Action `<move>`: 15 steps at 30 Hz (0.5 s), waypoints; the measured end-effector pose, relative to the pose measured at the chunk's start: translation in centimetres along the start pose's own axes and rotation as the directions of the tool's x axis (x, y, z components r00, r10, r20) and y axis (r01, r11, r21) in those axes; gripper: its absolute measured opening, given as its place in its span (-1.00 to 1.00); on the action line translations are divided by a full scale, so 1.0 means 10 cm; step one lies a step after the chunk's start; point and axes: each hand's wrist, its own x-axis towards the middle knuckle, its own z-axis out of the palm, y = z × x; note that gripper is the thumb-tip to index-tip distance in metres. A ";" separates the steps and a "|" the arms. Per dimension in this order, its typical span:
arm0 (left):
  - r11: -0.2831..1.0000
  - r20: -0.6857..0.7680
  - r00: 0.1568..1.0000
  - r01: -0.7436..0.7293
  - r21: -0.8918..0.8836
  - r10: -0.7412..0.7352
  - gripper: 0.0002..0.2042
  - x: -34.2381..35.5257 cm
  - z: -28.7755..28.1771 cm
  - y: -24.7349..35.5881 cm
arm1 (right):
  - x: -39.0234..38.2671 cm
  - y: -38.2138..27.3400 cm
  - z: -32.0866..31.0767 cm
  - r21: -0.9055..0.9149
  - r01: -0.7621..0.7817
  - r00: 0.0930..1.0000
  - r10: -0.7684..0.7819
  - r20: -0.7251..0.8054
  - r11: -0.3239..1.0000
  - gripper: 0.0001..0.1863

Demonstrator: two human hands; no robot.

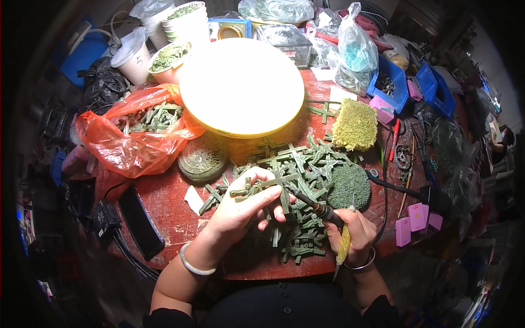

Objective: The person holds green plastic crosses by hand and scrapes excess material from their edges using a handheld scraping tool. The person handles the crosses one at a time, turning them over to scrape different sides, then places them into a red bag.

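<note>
My left hand (235,216) is closed on small green cross-shaped pieces (249,191) above a pile of similar green pieces (301,243). In my right hand (355,235) are a dark pen-like corded tool (318,209), its tip at the pieces in my left hand, and a slim yellow-handled pointed tool (343,246), angled downward. Just right of the pile sit a round dark-green textured pad (348,183) and a square yellow-green sponge-like block (354,124). A round mottled green lump (199,158) lies behind my left hand.
The red worktable (180,246) holds a glowing round surface (243,82), an orange bag (136,150), tubs (128,60), clear bags (358,44), blue bins (388,85), pink blocks (410,221), a phone (141,221) and several cords. A person (497,139) appears small at the far right.
</note>
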 end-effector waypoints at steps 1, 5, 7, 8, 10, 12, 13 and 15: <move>1.000 -0.003 1.000 0.000 0.001 0.000 -0.84 0.00 0.00 0.00 | 0.00 0.00 0.00 -0.005 0.009 1.000 -0.009 -0.008 1.000 -0.74; 1.000 -0.009 1.000 0.000 0.000 0.000 -0.84 -0.01 -0.02 0.00 | 0.00 0.00 0.01 0.004 0.003 1.000 -0.003 -0.006 1.000 -0.74; 0.999 0.025 1.000 -0.005 -0.034 0.005 -0.86 0.00 -0.02 0.01 | 0.00 0.00 0.00 0.001 0.007 1.000 -0.007 -0.010 1.000 -0.74; 0.999 0.023 1.000 -0.005 -0.034 0.006 -0.86 0.00 -0.02 0.00 | 0.00 0.00 0.00 0.003 0.007 1.000 -0.007 -0.010 1.000 -0.74; 1.000 0.019 1.000 -0.006 -0.029 0.007 -0.85 0.00 -0.03 0.00 | 0.00 0.00 0.01 0.006 0.010 1.000 -0.010 -0.007 1.000 -0.74; 1.000 0.019 1.000 -0.007 -0.029 0.007 -0.84 0.00 -0.03 0.00 | 0.01 -0.01 0.00 0.009 0.005 1.000 -0.005 -0.010 1.000 -0.74; 1.000 0.019 1.000 -0.008 -0.028 0.008 -0.84 0.00 -0.04 0.00 | 0.01 -0.02 -0.01 0.012 0.000 1.000 0.000 -0.013 1.000 -0.75; 0.999 0.017 1.000 -0.003 -0.035 0.003 -0.83 0.00 -0.03 0.00 | -0.01 -0.01 0.00 0.007 0.000 1.000 0.000 -0.023 1.000 -0.75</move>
